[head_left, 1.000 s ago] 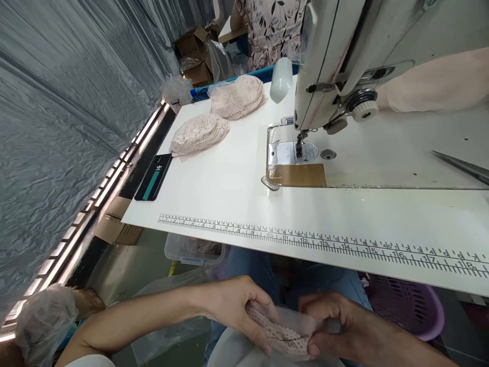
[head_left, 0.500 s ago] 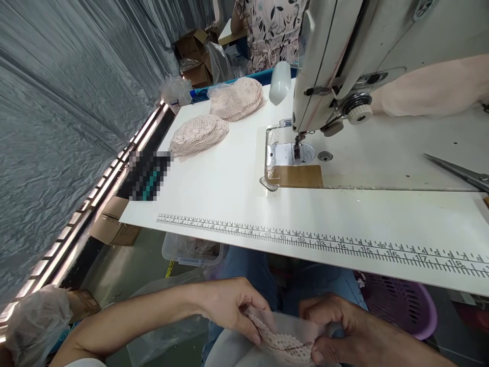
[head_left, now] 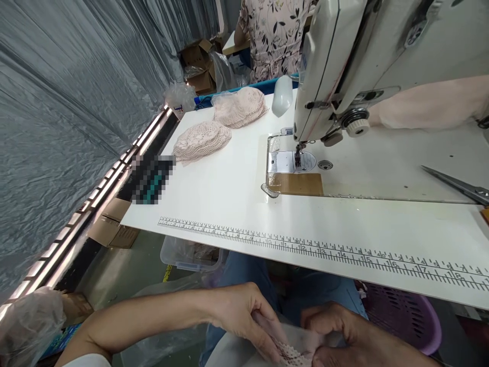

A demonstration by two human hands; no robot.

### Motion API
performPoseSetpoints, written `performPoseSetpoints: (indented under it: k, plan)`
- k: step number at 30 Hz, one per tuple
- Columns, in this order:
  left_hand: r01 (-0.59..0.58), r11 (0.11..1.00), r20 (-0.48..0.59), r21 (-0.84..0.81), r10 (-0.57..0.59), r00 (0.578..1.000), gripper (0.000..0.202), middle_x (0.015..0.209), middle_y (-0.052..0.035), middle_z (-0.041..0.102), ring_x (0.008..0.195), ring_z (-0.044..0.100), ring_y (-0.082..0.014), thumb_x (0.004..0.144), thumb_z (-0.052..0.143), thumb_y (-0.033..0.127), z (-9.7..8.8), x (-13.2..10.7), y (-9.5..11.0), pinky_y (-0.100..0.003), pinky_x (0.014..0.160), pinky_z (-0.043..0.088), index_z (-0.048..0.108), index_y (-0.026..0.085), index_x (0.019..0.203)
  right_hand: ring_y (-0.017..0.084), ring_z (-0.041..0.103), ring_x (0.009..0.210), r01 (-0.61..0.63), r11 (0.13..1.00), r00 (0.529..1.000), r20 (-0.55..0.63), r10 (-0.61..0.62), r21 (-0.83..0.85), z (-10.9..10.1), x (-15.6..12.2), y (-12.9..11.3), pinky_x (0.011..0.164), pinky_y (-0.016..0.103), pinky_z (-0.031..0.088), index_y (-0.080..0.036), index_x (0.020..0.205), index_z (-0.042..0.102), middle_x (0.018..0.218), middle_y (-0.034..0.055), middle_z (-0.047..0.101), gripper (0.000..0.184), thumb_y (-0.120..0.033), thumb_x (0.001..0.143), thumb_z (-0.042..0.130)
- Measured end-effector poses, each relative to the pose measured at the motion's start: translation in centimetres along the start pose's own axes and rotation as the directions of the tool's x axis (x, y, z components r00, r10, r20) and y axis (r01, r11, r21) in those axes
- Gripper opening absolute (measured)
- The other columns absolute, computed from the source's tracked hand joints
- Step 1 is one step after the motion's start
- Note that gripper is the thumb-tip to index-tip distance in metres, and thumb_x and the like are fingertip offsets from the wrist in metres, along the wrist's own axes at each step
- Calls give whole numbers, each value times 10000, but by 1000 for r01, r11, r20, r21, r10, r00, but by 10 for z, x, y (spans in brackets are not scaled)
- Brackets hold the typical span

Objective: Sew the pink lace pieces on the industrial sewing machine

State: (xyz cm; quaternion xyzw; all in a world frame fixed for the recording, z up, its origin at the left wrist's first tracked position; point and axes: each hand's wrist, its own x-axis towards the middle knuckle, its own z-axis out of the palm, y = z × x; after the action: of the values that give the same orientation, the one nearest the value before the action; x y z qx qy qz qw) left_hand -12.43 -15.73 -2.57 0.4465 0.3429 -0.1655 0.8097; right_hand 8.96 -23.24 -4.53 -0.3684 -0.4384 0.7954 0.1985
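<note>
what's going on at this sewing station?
A seated person's left hand and right hand hold a sheer, lace-edged piece between them, over the lap, off the front edge of the white table. Two lace stacks lie left of the sewing machine; scissors lie to its right.

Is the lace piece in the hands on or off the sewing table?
Off: the left hand and right hand hold the lace piece above the lap, clear of the sewing table.
</note>
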Motion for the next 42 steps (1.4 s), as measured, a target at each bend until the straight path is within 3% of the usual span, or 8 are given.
performPoseSetpoints:
  k: [7, 13, 20, 30, 42]
  plan:
    - [30, 999, -5, 26, -30, 1000, 662, 848, -19, 727, 939, 668, -262, 368, 837, 531, -4, 0, 0, -326, 880, 534, 738, 153, 902, 129, 531, 689, -3, 999, 1000, 14, 4, -37, -7, 0, -3, 619, 234, 369, -152, 716, 751, 714, -1, 567, 192, -342, 720, 722]
    - [94, 995, -39, -47, -95, 995, 640, 807, 0, 722, 889, 678, -217, 352, 849, 522, -1, 2, 3, -319, 898, 517, 736, 179, 880, 82, 333, 559, 12, 999, 1000, 30, -10, -40, -3, 9, -2, 500, 220, 242, -153, 615, 587, 583, -68, 386, 382, -507, 640, 729]
    - [42, 998, -9, -45, -42, 999, 619, 796, -4, 714, 799, 681, -164, 465, 845, 483, -11, -5, -2, -283, 837, 533, 712, 183, 990, 93, 356, 581, -34, 999, 999, -16, 34, -30, -4, 11, 4, 521, 239, 237, -138, 645, 598, 604, -48, 424, 374, -496, 701, 689]
    - [-7, 1000, 27, 6, 7, 1000, 574, 891, -20, 717, 927, 670, -191, 600, 790, 485, -18, -9, -3, -288, 872, 518, 680, 177, 1072, 98, 377, 592, -44, 999, 999, 5, 44, 17, -7, 11, 5, 541, 240, 257, -143, 655, 603, 623, -44, 431, 376, -506, 697, 690]
    - [16, 999, 5, 29, -16, 1000, 639, 885, -28, 721, 945, 666, -208, 553, 789, 535, -16, -9, 0, -293, 878, 515, 682, 176, 1071, 120, 399, 609, -68, 998, 998, -20, 67, -20, -5, 10, 3, 557, 252, 280, -138, 657, 612, 626, -27, 442, 403, -536, 677, 673]
